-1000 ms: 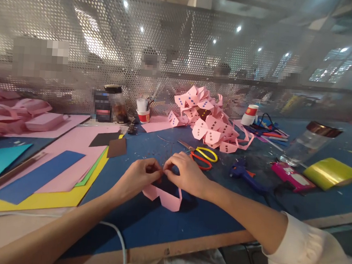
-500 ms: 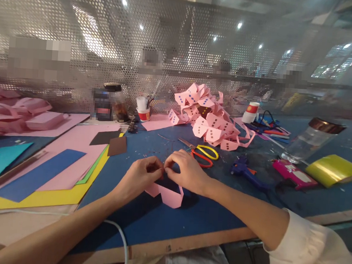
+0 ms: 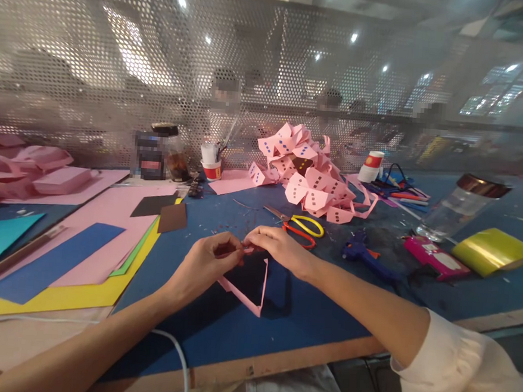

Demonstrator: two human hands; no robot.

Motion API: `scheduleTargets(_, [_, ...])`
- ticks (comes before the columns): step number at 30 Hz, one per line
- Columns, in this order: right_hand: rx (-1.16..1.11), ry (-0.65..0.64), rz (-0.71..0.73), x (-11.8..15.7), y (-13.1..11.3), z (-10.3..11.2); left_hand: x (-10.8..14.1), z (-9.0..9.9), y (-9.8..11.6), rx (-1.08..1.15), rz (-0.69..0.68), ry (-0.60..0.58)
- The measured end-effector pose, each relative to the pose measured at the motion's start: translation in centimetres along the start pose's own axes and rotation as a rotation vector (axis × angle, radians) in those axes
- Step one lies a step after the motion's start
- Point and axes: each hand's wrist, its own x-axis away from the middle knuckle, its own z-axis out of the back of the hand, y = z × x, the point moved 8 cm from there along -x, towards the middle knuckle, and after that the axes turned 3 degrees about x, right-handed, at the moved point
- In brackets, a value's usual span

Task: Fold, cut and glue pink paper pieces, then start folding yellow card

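Note:
A folded pink paper strip (image 3: 242, 296) hangs between my hands above the blue mat, its thin edge turned up toward me. My left hand (image 3: 212, 259) is closed in a pinch on the strip's upper left part. Fingertips of my right hand (image 3: 280, 251) press together on a bit of pink paper beside the left fingertips. The exact grip under the right fingers is partly hidden. Just beyond my right hand lie scissors (image 3: 304, 227) with red and yellow handles. To the right of them rests a blue glue gun (image 3: 365, 255).
Pink paper pieces with printed squares (image 3: 318, 188) are heaped at the back. Coloured sheets (image 3: 105, 251) and pink folded shapes (image 3: 65, 181) lie left. A clear jar (image 3: 451, 212), a magenta box (image 3: 434, 256) and a yellow roll (image 3: 497, 253) stand right. A white cable (image 3: 177, 342) crosses the front edge.
The pink strip has tilted, so its broad face now shows as a thin edge. My right fingers have flattened from a rounded pinch, and its free end has swung clear of my right hand.

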Motion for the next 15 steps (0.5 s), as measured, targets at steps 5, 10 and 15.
scheduleTargets(5, [-0.013,-0.010,-0.045,-0.07,0.55,-0.09,-0.05,-0.04,-0.41,0.021,0.040,-0.006])
scheduleTargets(10, [-0.060,-0.016,-0.047,-0.05,0.46,-0.10,-0.05,-0.08,-0.31,0.037,0.036,-0.009])
scheduleTargets(15, [-0.079,-0.027,-0.067,-0.24,0.91,-0.23,-0.10,-0.12,-0.61,0.044,0.040,-0.012])
